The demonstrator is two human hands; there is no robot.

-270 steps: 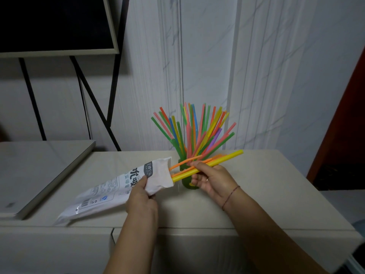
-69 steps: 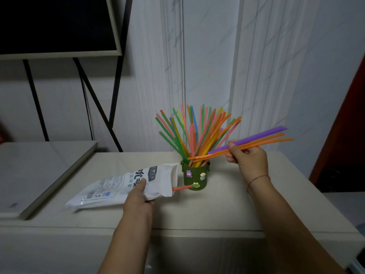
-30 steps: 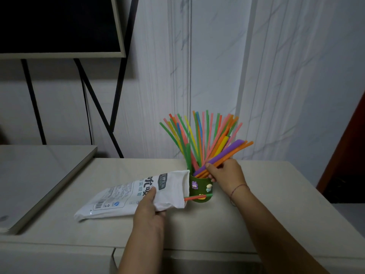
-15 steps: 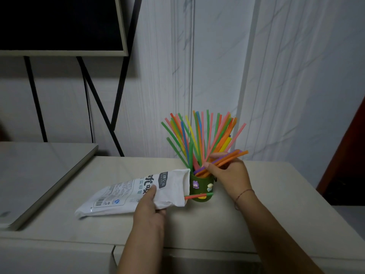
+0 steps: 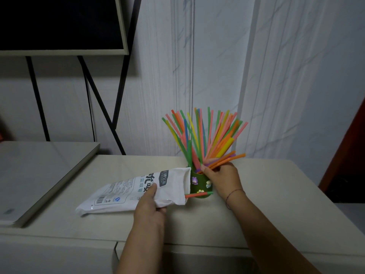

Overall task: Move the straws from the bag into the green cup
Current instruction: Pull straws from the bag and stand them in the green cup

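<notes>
A green cup (image 5: pixel 199 185) with small stickers stands on the beige table (image 5: pixel 276 194), packed with several coloured straws (image 5: pixel 199 135) that fan upward. My right hand (image 5: pixel 223 178) is beside the cup's right rim and grips a few orange and purple straws (image 5: pixel 225 160), whose lower ends are in the cup's mouth. A white printed straw bag (image 5: pixel 134 190) lies on its side left of the cup, its open end against the cup. My left hand (image 5: pixel 152 204) holds the bag near that opening. Two straws (image 5: pixel 197 194), red and green, poke out of the bag across the cup's front.
A flat grey slab (image 5: pixel 39 173) lies on the table's left part. A dark framed screen (image 5: pixel 59 24) on black legs stands at the back left. A white panelled wall is right behind the cup. A dark red door edge (image 5: pixel 353 139) is at the far right.
Over the last second my right hand has lowered the bundle of orange and purple straws into the cup and slid down to the rim. My left hand and the bag stayed put.
</notes>
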